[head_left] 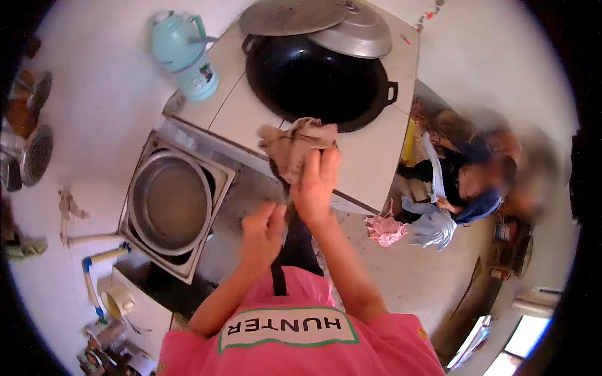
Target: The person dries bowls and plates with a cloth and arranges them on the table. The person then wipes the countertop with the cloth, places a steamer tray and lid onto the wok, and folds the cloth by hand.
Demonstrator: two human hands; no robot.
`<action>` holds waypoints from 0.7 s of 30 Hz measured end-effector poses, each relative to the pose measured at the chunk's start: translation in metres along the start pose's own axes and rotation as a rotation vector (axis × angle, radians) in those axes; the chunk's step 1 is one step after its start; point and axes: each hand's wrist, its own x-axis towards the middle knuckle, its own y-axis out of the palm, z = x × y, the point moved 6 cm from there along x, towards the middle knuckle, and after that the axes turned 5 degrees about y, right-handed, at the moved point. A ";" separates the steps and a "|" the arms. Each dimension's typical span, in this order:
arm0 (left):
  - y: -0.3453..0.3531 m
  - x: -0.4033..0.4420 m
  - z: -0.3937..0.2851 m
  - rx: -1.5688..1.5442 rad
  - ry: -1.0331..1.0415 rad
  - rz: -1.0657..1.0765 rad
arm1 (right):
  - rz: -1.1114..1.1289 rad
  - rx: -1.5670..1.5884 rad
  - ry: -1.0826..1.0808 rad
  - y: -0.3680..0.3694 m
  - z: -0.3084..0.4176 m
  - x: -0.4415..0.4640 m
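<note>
A crumpled brown cloth (293,147) is in my right hand (318,182), which is raised over the front edge of the tiled counter (244,119). Just beyond the cloth sits a large black wok (316,81) with two handles. My left hand (266,229) is lower and a little to the left, its fingers curled in; whether anything is between them is too blurred to tell. Two metal lids, a flat dark one (291,15) and a domed silver one (357,31), lean at the wok's far rim.
A light blue thermos (185,59) stands at the counter's left. To the left, a metal basin (169,200) rests in a square stove frame. A person (480,182) with cloth is at the right, near a pink cloth (385,230). Pans hang on the left wall.
</note>
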 end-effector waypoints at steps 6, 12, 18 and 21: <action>-0.010 -0.008 0.003 0.143 0.050 -0.092 | 0.255 0.227 0.037 0.038 0.005 -0.008; -0.018 -0.015 0.016 0.210 0.221 -0.108 | 0.819 0.457 0.065 0.059 -0.013 -0.035; -0.022 -0.026 0.042 0.274 -0.052 0.089 | 0.964 -0.054 -0.090 0.060 -0.027 -0.063; -0.021 -0.028 0.049 0.257 -0.046 0.113 | 0.811 -0.118 -0.081 0.036 -0.013 -0.064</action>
